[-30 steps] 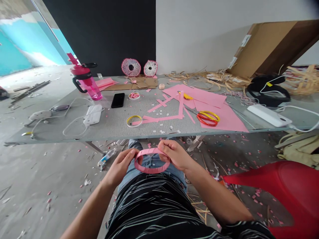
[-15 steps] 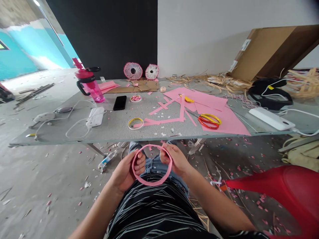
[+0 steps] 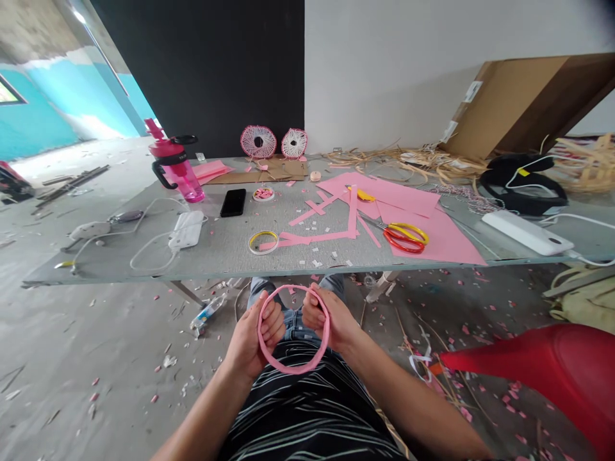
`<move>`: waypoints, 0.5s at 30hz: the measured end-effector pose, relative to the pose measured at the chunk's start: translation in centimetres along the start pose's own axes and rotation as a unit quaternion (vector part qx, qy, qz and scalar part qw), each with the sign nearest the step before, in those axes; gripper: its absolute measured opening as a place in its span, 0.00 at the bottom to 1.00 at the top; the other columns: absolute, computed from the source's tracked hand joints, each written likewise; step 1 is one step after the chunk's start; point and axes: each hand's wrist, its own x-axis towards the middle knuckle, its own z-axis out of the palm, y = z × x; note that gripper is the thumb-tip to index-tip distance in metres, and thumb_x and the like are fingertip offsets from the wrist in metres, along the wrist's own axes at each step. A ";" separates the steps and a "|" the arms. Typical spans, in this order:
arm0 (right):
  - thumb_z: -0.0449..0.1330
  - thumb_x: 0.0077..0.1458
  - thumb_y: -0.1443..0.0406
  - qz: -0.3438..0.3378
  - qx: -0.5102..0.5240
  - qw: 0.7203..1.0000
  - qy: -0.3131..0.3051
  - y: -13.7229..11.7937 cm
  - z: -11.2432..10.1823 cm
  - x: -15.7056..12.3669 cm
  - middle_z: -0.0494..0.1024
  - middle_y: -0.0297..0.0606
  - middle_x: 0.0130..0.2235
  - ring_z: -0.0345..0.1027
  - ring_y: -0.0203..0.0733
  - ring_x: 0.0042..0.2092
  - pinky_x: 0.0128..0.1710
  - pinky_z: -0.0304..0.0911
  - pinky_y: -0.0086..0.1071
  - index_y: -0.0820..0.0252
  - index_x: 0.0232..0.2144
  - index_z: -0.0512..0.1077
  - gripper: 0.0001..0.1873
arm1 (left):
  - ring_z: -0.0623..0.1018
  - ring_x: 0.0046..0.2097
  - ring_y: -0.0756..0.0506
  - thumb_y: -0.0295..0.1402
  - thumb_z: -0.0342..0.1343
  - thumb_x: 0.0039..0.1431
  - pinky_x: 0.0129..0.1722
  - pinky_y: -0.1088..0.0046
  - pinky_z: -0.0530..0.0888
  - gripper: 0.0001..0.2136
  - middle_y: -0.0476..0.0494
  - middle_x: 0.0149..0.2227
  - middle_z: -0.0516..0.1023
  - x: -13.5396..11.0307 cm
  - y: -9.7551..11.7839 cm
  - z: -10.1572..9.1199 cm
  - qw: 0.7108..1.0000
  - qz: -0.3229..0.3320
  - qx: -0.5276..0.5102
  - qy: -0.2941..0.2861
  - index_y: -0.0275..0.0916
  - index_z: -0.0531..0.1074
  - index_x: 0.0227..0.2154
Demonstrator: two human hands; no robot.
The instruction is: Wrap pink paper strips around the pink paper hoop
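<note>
Head view: left hand and right hand closed around opposite sides of a pink paper ring, held near of the bench. Far on the bench, red-and-yellow scissors lie on pink sheets, right of a yellow tape roll.

Matt pink paper ring, smooth along its band; glossy plastic water bottle; rough, speckled grey counter.

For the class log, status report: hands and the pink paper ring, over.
Left hand and right hand both gripping the pink paper ring. Ring held below and apart from the grey table top.
</note>
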 end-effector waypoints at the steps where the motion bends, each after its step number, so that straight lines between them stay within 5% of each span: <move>1: 0.68 0.52 0.49 0.000 0.000 1.000 -0.003 -0.1 0.0 0.0 0.55 0.20 0.12 0.39 0.27 0.16 0.18 0.38 0.27 0.57 0.20 0.62 0.25 | 0.50 0.16 0.57 0.38 0.64 0.58 0.13 0.83 0.58 0.21 0.58 0.14 0.56 0.0 0.0 0.0 1.000 -0.007 0.000 -0.006 0.38 0.62 0.17; 8: 0.68 0.53 0.49 0.020 -0.009 0.999 -0.027 -0.2 -0.3 -0.4 0.54 0.20 0.12 0.39 0.27 0.16 0.18 0.37 0.27 0.58 0.21 0.62 0.25 | 0.51 0.15 0.57 0.41 0.65 0.57 0.12 0.83 0.58 0.19 0.58 0.15 0.58 0.1 1.0 -0.3 0.990 -0.122 0.011 -0.077 0.36 0.65 0.20; 15: 0.69 0.52 0.50 0.055 -0.009 0.998 -0.041 0.4 -0.3 -0.5 0.55 0.21 0.12 0.39 0.26 0.16 0.18 0.37 0.27 0.58 0.20 0.62 0.26 | 0.47 0.15 0.58 0.40 0.66 0.56 0.10 0.84 0.55 0.22 0.59 0.13 0.55 0.4 1.2 0.0 0.988 -0.138 -0.002 -0.062 0.38 0.60 0.17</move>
